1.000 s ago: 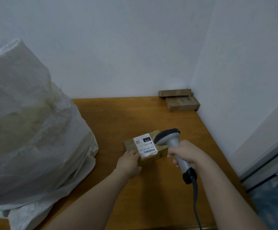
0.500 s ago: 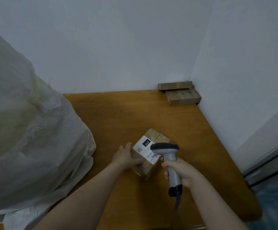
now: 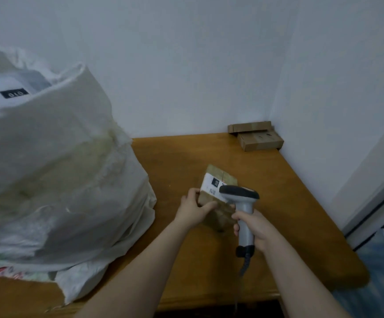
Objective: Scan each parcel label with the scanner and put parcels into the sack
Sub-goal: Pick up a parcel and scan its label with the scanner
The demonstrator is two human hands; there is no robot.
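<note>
Cardboard parcel (image 3: 220,176) in curled left hand (image 3: 193,208), grey scanner (image 3: 240,193) in clenched right hand (image 3: 256,228).

An orange-brown wooden desk (image 3: 186,157) fills the middle of the view, its glossy top running from 9 o'clock to a rounded front corner at 4 o'clock. Behind it a plain white back wall (image 3: 175,65) meets a white side wall (image 3: 347,88) in a vertical corner at 1 o'clock. At 3 o'clock a pale panel (image 3: 370,184) edged by a dark strip slants down the side wall, possibly a door frame. Bluish floor (image 3: 381,271) shows at 4 o'clock. At 8 o'clock, a blurred red-and-green patch (image 3: 5,273) lies on the desk.
</note>
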